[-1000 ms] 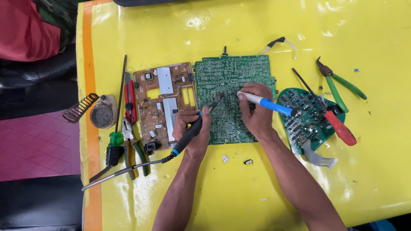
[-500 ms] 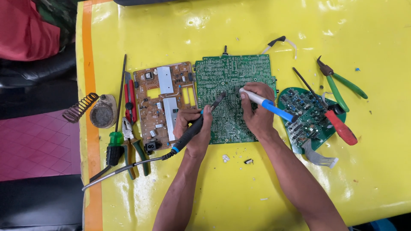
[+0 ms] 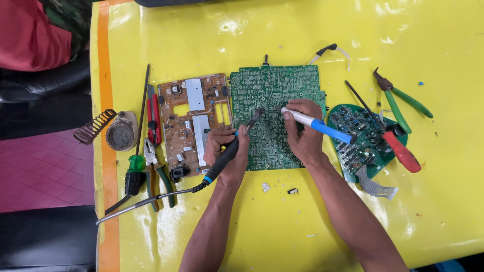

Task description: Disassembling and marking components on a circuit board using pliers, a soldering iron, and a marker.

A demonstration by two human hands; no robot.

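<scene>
Green circuit board [image 3: 275,100] lies under both hands [image 3: 229,153] [image 3: 302,133].

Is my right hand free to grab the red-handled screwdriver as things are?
Probably not: the right hand already holds a white and blue tool, though the red-handled screwdriver lies uncovered just beside it.

Green circuit board [image 3: 272,95]: flat, solder-side up, just right of the brown circuit board [image 3: 194,123]. Black-handled soldering iron [image 3: 229,153] and blue-white desoldering pump [image 3: 317,123]: tips on it.
</scene>
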